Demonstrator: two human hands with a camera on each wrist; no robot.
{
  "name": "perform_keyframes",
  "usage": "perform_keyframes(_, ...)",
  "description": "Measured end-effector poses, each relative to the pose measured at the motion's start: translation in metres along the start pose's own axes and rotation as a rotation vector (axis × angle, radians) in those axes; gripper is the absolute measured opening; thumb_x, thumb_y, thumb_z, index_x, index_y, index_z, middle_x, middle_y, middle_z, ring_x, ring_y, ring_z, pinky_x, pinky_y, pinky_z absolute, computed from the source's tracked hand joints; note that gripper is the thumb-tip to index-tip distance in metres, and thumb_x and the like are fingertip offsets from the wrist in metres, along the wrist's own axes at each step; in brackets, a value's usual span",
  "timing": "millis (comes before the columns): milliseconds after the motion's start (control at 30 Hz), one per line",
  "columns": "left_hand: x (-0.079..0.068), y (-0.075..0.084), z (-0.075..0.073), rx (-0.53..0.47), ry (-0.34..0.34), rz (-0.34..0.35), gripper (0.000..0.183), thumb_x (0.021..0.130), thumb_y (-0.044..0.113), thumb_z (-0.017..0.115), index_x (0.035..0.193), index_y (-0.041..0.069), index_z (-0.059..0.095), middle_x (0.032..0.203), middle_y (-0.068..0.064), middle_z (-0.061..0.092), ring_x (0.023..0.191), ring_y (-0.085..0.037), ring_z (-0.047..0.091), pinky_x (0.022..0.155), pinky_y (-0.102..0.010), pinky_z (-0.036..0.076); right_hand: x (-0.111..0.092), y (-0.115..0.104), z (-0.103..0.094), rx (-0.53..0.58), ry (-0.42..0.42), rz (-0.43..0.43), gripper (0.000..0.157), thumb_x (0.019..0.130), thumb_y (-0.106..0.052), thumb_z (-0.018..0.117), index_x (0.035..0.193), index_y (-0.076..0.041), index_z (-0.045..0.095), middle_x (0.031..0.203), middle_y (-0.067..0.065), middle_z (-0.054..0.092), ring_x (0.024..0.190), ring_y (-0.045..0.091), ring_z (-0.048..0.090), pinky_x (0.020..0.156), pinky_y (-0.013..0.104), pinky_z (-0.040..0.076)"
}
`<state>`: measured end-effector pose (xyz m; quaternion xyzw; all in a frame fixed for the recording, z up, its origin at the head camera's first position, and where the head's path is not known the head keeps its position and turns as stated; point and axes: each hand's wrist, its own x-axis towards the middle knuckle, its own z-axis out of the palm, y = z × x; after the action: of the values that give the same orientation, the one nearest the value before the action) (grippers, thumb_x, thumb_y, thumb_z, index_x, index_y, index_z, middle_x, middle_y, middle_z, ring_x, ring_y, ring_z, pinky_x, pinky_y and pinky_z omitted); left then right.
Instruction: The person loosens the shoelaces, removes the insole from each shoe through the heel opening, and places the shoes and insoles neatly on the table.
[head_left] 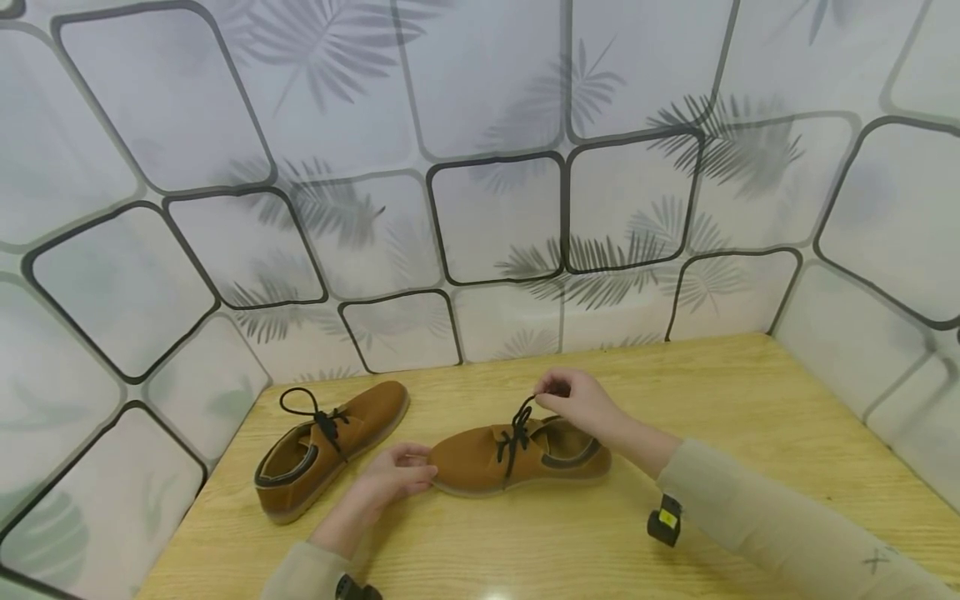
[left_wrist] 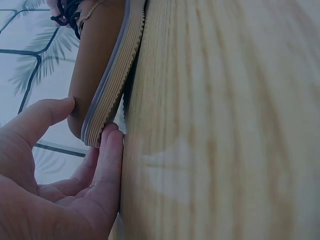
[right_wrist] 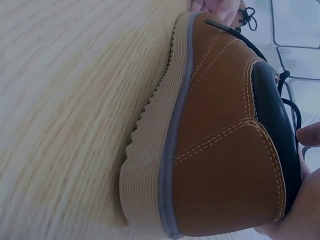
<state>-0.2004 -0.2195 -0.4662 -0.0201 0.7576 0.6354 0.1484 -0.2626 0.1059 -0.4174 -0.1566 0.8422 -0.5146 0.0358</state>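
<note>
A brown lace-up shoe [head_left: 467, 460] lies sole down on the wooden table, its toe pointing left. At the toe, my left hand [head_left: 392, 477] holds the shoe; in the left wrist view the thumb [left_wrist: 60, 107] presses the upper while fingers reach under the ridged sole [left_wrist: 107, 95]. My right hand [head_left: 581, 402] is above the shoe's opening, pinching the black shoelace [head_left: 521, 413] and drawing it upward. From the right wrist, the heel [right_wrist: 225, 185] fills the view, with a loose lace end [right_wrist: 225, 27] along the side.
The matching brown shoe [head_left: 375, 412] stands at the left, angled, with a black lace loop [head_left: 298, 401] rising from it. Patterned white sheeting [head_left: 498, 221] walls the wooden table [head_left: 525, 550] at the back and both sides.
</note>
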Motion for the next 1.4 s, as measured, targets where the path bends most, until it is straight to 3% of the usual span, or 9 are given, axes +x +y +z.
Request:
perform_keyframes(267, 0.000, 0.000, 0.000, 0.001, -0.007, 0.005, 0.055, 0.095, -0.002, 0.072, 0.141, -0.019, 0.047, 0.118, -0.017, 0.063, 0.091, -0.012, 0.070, 0.092, -0.030, 0.066, 0.000, 0.001, 0.000, 0.048, 0.064, -0.060, 0.013, 0.099, -0.006, 0.068, 0.111, 0.001, 0.068, 0.111, 0.015, 0.071, 0.101, 0.020, 0.065, 0.089, 0.029, 0.054)
perform_keyframes(500, -0.001, 0.000, 0.000, -0.007, -0.006, -0.002, 0.055, 0.094, -0.002, 0.072, 0.141, -0.019, 0.047, 0.118, -0.017, 0.062, 0.091, -0.012, 0.070, 0.092, -0.030, 0.066, -0.004, 0.001, -0.002, 0.202, 0.028, -0.146, 0.017, 0.104, -0.001, 0.060, 0.116, 0.009, 0.065, 0.118, 0.025, 0.068, 0.102, 0.008, 0.065, 0.092, 0.017, 0.056)
perform_keyframes(633, 0.000, -0.001, 0.000, -0.003, -0.004, -0.005, 0.056, 0.094, -0.002, 0.072, 0.141, -0.019, 0.047, 0.117, -0.017, 0.062, 0.091, -0.012, 0.070, 0.093, -0.031, 0.066, -0.006, 0.000, -0.004, 0.236, 0.012, -0.168, 0.017, 0.104, -0.001, 0.057, 0.114, 0.011, 0.063, 0.119, 0.029, 0.065, 0.099, 0.001, 0.064, 0.095, 0.021, 0.057)
perform_keyframes(933, 0.001, 0.000, -0.002, 0.017, -0.014, -0.007, 0.057, 0.095, 0.000, 0.073, 0.142, -0.018, 0.046, 0.120, -0.020, 0.064, 0.094, -0.013, 0.071, 0.095, -0.034, 0.065, -0.006, -0.006, -0.013, 0.272, -0.095, -0.227, 0.012, 0.104, 0.000, 0.056, 0.107, 0.009, 0.064, 0.104, 0.004, 0.068, 0.097, 0.004, 0.066, 0.091, 0.019, 0.058)
perform_keyframes(1167, 0.002, -0.001, -0.001, 0.011, 0.000, -0.008, 0.054, 0.094, -0.003, 0.072, 0.140, -0.019, 0.047, 0.123, -0.024, 0.064, 0.095, -0.014, 0.071, 0.096, -0.035, 0.065, -0.005, -0.008, -0.008, 0.215, -0.209, -0.295, 0.014, 0.104, 0.003, 0.057, 0.098, 0.011, 0.066, 0.094, 0.011, 0.070, 0.083, 0.004, 0.065, 0.079, 0.022, 0.060)
perform_keyframes(1400, 0.001, -0.002, -0.001, 0.010, -0.007, 0.000, 0.055, 0.094, -0.002, 0.072, 0.140, -0.019, 0.047, 0.124, -0.024, 0.063, 0.096, -0.015, 0.071, 0.097, -0.036, 0.065, -0.005, -0.004, -0.001, 0.110, -0.267, -0.278, 0.014, 0.102, -0.003, 0.061, 0.098, 0.009, 0.068, 0.097, 0.026, 0.071, 0.087, 0.014, 0.068, 0.083, 0.024, 0.062)
